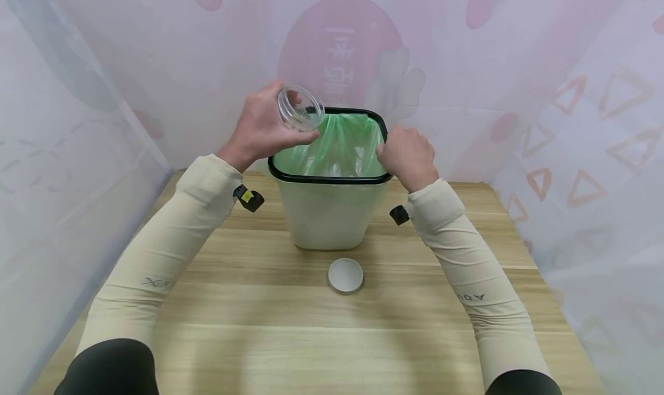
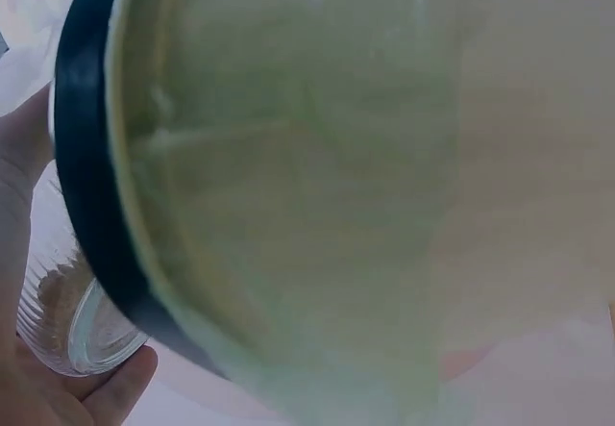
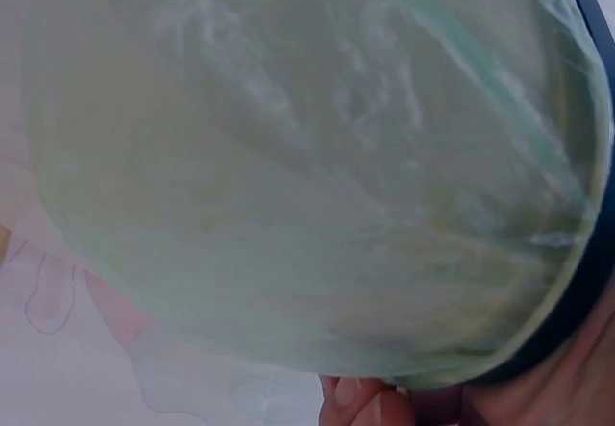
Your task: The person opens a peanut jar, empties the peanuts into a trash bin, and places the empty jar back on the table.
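In the head view my left hand (image 1: 261, 124) grips a clear glass jar (image 1: 301, 108) tipped on its side, its mouth facing the bin's opening. The left wrist view shows the ribbed side of the jar (image 2: 58, 301), with fingers around it beyond the black rim. A pale waste bin (image 1: 332, 210) stands upright on the table, lined with a green plastic bag (image 1: 337, 147). My right hand (image 1: 410, 155) holds the bin's black rim (image 1: 385, 131) on the right side, its fingertips (image 3: 370, 409) curled under the edge in the right wrist view.
A round, pale jar lid (image 1: 346, 275) lies on the wooden table (image 1: 290, 337) in front of the bin. Printed white and pink sheets (image 1: 218, 55) stand behind the bin and along both sides of the table.
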The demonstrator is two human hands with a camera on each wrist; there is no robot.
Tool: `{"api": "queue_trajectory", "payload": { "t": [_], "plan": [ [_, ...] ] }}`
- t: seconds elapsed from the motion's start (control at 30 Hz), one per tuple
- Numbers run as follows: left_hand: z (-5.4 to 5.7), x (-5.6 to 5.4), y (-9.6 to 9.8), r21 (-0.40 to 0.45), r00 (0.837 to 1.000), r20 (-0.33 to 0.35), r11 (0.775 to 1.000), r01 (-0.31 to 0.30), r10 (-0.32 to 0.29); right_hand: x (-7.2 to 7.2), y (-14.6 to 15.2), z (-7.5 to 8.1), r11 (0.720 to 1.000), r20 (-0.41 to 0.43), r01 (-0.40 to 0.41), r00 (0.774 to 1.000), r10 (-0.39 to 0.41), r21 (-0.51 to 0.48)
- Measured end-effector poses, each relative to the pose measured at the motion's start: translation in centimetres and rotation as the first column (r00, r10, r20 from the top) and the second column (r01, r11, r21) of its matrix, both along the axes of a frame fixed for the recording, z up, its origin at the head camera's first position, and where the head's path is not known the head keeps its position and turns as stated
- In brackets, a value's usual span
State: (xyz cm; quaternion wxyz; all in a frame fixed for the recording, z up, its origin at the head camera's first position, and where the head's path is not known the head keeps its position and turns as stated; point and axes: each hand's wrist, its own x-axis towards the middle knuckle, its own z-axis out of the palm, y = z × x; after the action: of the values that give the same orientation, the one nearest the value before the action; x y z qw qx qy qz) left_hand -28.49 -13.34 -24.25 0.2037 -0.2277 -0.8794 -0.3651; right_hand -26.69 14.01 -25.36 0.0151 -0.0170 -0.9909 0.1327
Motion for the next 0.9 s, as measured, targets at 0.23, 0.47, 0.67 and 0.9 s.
{"api": "queue_trajectory", "payload": {
  "t": [0.23, 0.47, 0.67, 0.9],
  "plan": [
    [0.6, -0.2, -0.2, -0.166, 0.992, -0.121, 0.986, 0.010, -0.030, -0.1, -0.1, -0.1, 1.000, -0.001, 0.004, 1.000, -0.004, -0.003],
    [1.3, -0.2, -0.1, -0.323, 0.988, -0.150, 0.946, -0.015, -0.036, -0.1, -0.2, -0.1, 1.000, -0.002, 0.012, 1.000, -0.012, -0.006],
    [1.3, -0.1, -0.1, -0.382, 0.986, -0.161, 0.924, -0.022, -0.043, -0.1, -0.2, -0.2, 1.000, 0.000, 0.013, 1.000, -0.013, -0.016],
    [1.4, -0.1, -0.2, -0.454, 0.980, -0.193, 0.890, -0.048, -0.045, 0.0, -0.3, -0.2, 1.000, 0.002, 0.011, 1.000, -0.011, -0.016]
  ]
}}
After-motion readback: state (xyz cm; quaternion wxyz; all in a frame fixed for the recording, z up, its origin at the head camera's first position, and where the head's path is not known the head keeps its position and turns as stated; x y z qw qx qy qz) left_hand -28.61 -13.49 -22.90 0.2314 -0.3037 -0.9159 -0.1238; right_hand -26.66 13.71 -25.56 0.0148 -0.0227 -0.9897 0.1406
